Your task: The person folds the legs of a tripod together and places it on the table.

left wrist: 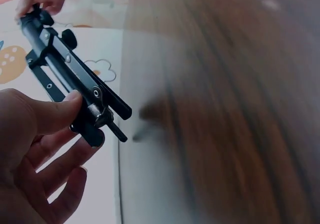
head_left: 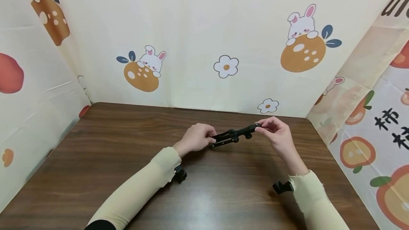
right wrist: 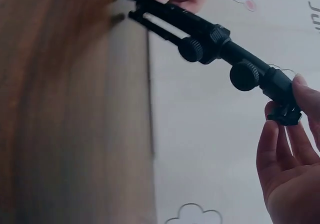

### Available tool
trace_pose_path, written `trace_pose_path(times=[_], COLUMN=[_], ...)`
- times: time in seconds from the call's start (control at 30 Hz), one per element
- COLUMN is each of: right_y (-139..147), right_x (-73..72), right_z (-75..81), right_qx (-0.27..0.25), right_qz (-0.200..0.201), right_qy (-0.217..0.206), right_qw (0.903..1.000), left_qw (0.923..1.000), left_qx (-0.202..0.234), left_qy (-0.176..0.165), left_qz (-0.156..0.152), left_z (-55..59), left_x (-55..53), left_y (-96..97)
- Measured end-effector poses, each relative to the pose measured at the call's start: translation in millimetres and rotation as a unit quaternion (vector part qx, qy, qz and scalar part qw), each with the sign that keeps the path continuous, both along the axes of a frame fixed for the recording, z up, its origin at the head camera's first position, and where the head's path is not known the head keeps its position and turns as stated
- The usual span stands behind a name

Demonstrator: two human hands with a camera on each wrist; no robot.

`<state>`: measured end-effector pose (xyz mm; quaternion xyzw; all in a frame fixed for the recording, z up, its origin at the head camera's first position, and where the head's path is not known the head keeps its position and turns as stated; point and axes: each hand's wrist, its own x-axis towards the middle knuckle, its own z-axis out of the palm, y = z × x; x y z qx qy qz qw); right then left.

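Note:
A small black tripod (head_left: 233, 135) with folded legs is held slantwise just over the brown table, between both hands. My left hand (head_left: 197, 137) pinches the leg end; in the left wrist view its thumb lies across the tripod legs (left wrist: 82, 74), and the leg tips stick out past the fingers. At the other end, my right hand (head_left: 277, 136) pinches the tripod's head between thumb and fingers. Two round knobs, one of them a ribbed knob (right wrist: 245, 76), stand out from the column in the right wrist view.
The wood-grain table (head_left: 127, 173) ends at a pale back curtain (head_left: 191, 38) printed with rabbits, fruit and flowers. Similar printed sheets hang at left and right. A black wrist camera (head_left: 180, 174) sits under the left cuff, another black camera (head_left: 282, 187) by the right cuff.

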<state>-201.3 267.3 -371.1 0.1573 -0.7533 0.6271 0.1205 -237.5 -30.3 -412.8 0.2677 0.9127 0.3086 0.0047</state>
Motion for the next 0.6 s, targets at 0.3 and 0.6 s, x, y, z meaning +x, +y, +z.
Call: trace_pose_path(times=[0.3,0.6], right_y=[-3.9,-18.0], right_x=[-2.7,-8.4], right_z=[-19.2,-31.6], right_qx=[0.092,0.158], right_qz=[0.006,0.016], right_qy=[-0.031,-0.069], right_qw=[0.9953,0.9848], left_qw=[0.9997,0.993], left_qx=[0.001,0.117], left_qy=[0.021,0.013], left_qz=[0.015,0.008], left_z=[10.2,5.1], left_x=[7.5,5.4], left_y=[-25.0,-49.5])
